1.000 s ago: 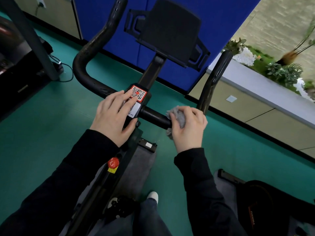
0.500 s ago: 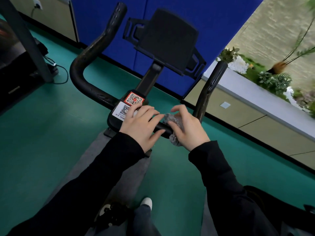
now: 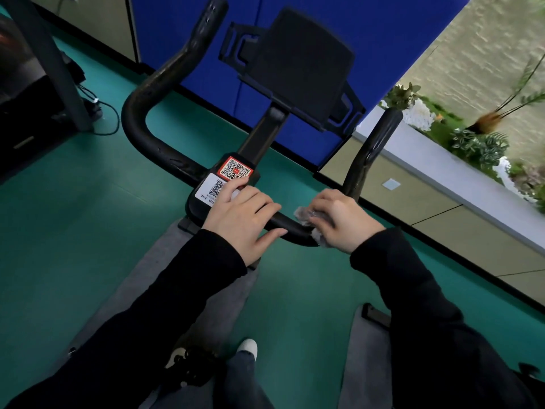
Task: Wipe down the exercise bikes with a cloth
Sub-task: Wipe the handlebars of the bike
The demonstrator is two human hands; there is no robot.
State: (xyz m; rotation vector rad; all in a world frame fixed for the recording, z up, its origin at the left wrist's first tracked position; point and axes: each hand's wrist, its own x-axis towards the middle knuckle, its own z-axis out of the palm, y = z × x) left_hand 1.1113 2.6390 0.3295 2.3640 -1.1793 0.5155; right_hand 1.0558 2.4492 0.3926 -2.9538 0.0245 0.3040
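Wiping judged early: right hand (image 3: 339, 221) gripped the cloth (image 3: 304, 214) on the handlebar (image 3: 133, 122), left hand (image 3: 239, 221) rested beside it with fingers straight; rest of bike apparently outstanding.

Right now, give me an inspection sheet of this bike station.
Surface: green floor, grey mat below the handlebar.
Job's things: grey cloth on the handlebar's cross bar, right of centre.
Clutter: nothing seen.
Hands: left hand rests on the bar beside the QR stickers, fingers extended; right hand grips the cloth against the bar.
Cables: black cable looped on the floor at far left.
Surroundings: blue partition ahead, tablet holder above the bar, planter at right.
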